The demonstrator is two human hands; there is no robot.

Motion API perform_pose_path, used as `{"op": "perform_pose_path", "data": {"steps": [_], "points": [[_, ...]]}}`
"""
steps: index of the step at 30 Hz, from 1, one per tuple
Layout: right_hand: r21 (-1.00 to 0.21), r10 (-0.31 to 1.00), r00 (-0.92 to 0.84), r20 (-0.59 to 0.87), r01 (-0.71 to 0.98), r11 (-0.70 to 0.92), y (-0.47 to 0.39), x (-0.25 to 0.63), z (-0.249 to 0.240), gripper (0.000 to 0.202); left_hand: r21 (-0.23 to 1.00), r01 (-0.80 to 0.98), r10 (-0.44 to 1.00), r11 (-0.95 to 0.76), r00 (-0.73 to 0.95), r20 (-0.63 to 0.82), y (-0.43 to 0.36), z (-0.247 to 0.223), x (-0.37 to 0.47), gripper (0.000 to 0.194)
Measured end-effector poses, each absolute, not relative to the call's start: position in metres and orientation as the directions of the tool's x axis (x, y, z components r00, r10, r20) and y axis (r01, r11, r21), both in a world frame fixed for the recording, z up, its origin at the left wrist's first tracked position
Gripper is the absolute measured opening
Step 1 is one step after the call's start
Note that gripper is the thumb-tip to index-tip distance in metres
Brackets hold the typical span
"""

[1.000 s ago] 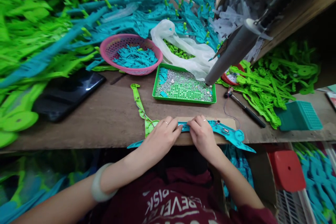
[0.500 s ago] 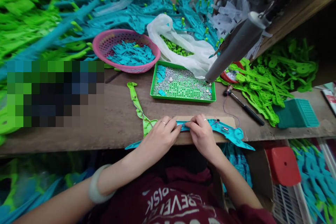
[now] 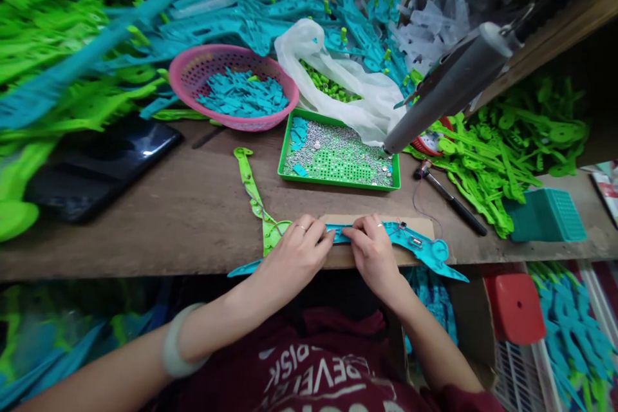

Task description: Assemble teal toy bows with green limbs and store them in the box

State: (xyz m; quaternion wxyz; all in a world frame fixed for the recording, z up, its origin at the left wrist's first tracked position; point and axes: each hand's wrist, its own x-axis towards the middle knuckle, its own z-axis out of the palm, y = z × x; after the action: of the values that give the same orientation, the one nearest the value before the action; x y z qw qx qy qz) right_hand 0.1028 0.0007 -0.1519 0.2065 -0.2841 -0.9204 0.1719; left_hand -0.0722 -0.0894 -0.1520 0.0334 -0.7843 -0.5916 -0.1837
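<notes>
A bow-shaped blue plastic shell [image 3: 410, 238] lies along the table's front edge, hollow side up. Small electronic parts and thin wires sit inside its right half. My left hand [image 3: 302, 248] is closed over the shell's middle, fingers curled against it. From the other side, my right hand [image 3: 375, 250] pinches down into the shell's channel, its fingertips close to the left ones. Whatever lies between those right fingertips is too small to make out. A green plastic arm piece [image 3: 253, 190] with a wire along it stands out beyond my left hand, its lower end partly hidden.
Beyond the hands is a green tray [image 3: 338, 185] of screws. Behind it are a pink basket [image 3: 232, 118] of blue pieces and a white bag [image 3: 367, 90]. A grey powered screwdriver [image 3: 444, 87] hangs overhead. A hammer [image 3: 451, 196] lies at right, a black flat device [image 3: 106, 167] at left.
Both hands stay at the middle of the blue shell, with only slight finger movement. The camera view has shifted a little.
</notes>
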Motion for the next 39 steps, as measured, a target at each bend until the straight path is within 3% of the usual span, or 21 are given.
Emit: {"op": "perform_pose_path", "data": {"steps": [3, 6, 9, 11, 16, 19, 26, 30, 32, 34, 36, 39], "points": [[-0.398, 0.576, -0.788, 0.217, 0.468, 0.789, 0.000, 0.100, -0.146, 0.035, 0.154, 0.937, 0.906, -0.313, 0.247, 0.343, -0.087, -0.150, -0.073, 0.016], [-0.482, 0.524, -0.833, 0.176, 0.392, 0.784, 0.009, 0.113, -0.129, 0.030, 0.143, 0.933, 0.898, -0.329, 0.263, 0.353, -0.086, -0.148, -0.075, 0.018], [-0.571, 0.603, -0.755, 0.258, 0.385, 0.726, 0.031, 0.145, -0.104, 0.021, 0.138, 0.925, 0.883, -0.354, 0.282, 0.375, -0.086, -0.148, -0.082, 0.020], [-0.511, 0.648, -0.713, 0.269, 0.465, 0.723, 0.048, 0.169, -0.088, 0.016, 0.138, 0.908, 0.863, -0.395, 0.315, 0.396, -0.086, -0.149, -0.089, 0.022], [-0.263, 0.542, -0.834, -0.106, 0.549, 0.793, 0.071, 0.190, -0.081, 0.021, 0.114, 0.887, 0.829, -0.447, 0.364, 0.425, -0.084, -0.150, -0.098, 0.027], [-0.205, 0.499, -0.829, -0.255, 0.550, 0.809, 0.072, 0.183, -0.090, 0.021, 0.097, 0.883, 0.820, -0.459, 0.380, 0.427, -0.082, -0.151, -0.098, 0.027], [-0.454, 0.512, -0.857, -0.053, 0.478, 0.752, 0.065, 0.181, -0.094, 0.017, 0.105, 0.882, 0.828, -0.459, 0.382, 0.411, -0.082, -0.152, -0.101, 0.025], [-0.728, 0.583, -0.809, -0.078, 0.446, 0.521, 0.062, 0.178, -0.096, 0.015, 0.131, 0.907, 0.870, -0.401, 0.332, 0.364, -0.086, -0.136, -0.087, 0.024], [-0.845, 0.608, -0.774, -0.178, 0.437, 0.309, 0.065, 0.175, -0.098, 0.018, 0.231, 0.905, 0.888, -0.358, 0.253, 0.385, -0.082, -0.127, -0.067, 0.027], [-0.888, 0.604, -0.761, -0.237, 0.422, 0.183, 0.070, 0.173, -0.095, 0.028, 0.368, 0.870, 0.898, -0.327, 0.164, 0.409, -0.069, -0.123, -0.041, 0.030], [-0.893, 0.568, -0.791, -0.228, 0.402, 0.202, 0.078, 0.171, -0.088, 0.035, 0.481, 0.825, 0.907, -0.297, 0.088, 0.411, -0.052, -0.126, -0.016, 0.031], [-0.830, 0.470, -0.862, -0.189, 0.396, 0.392, 0.092, 0.171, -0.069, 0.035, 0.616, 0.746, 0.936, -0.251, 0.025, 0.350, -0.027, -0.136, 0.008, 0.019]]}}
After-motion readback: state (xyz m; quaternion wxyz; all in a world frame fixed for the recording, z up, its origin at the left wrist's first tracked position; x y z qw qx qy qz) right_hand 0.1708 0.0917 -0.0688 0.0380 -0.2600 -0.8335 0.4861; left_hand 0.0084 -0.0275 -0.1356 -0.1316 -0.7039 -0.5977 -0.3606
